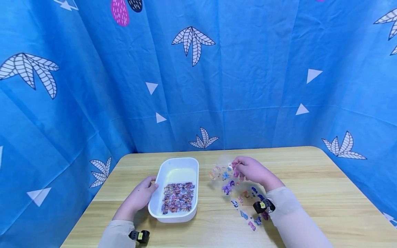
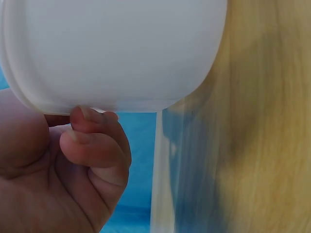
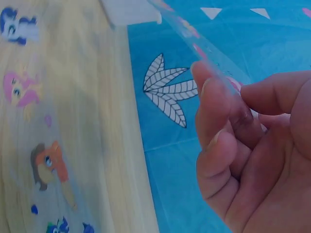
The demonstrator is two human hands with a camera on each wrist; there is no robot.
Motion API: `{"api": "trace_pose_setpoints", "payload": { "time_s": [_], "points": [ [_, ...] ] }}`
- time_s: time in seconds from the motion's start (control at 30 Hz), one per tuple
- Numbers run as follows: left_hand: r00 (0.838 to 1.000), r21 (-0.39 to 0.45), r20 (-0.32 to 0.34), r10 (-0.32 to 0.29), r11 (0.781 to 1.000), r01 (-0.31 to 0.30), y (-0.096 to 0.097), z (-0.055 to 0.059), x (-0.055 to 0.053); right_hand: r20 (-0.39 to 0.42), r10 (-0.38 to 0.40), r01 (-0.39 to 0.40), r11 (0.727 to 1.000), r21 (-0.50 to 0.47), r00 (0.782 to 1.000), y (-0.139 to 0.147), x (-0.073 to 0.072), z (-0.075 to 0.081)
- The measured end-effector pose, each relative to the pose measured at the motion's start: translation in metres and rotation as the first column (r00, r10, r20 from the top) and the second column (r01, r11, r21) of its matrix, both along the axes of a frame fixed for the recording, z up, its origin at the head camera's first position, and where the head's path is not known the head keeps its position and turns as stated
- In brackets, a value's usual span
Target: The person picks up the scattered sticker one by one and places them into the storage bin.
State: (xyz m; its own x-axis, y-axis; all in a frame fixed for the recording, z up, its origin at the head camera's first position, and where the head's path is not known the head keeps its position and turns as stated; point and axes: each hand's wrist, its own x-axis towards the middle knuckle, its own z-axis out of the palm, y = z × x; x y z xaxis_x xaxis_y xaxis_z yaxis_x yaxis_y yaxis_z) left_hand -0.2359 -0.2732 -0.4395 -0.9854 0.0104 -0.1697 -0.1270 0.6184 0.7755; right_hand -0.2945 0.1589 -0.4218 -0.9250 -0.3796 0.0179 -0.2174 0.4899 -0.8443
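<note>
My left hand grips the left rim of a white plastic tub, thumb at the top edge and fingers against the outer wall. Inside the tub lies a patch of small, multicoloured printed pictures. My right hand pinches the edge of a clear sticker sheet between thumb and fingers. The right wrist view shows this sheet edge-on, raised above the table. Under the right forearm, more pony stickers on clear film lie on the wood, partly hidden by the arm.
The light wooden table has rounded far corners. A blue patterned curtain hangs behind it and on both sides. A black wrist camera sits on the right sleeve, another camera on the left.
</note>
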Motion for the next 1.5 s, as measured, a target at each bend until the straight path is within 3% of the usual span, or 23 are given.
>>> {"api": "trace_pose_setpoints", "payload": {
  "time_s": [0.7,1.5],
  "points": [
    [1.0,0.005,0.001,-0.007,1.0,0.007,0.001,0.003,0.001,0.067,0.091,-0.078,0.98,-0.182,0.994,-0.02,0.013,0.01],
    [1.0,0.002,-0.011,-0.015,1.0,0.015,0.0,0.002,0.001,0.187,0.19,-0.097,0.904,-0.416,0.964,-0.057,0.026,0.003]
  ]
}}
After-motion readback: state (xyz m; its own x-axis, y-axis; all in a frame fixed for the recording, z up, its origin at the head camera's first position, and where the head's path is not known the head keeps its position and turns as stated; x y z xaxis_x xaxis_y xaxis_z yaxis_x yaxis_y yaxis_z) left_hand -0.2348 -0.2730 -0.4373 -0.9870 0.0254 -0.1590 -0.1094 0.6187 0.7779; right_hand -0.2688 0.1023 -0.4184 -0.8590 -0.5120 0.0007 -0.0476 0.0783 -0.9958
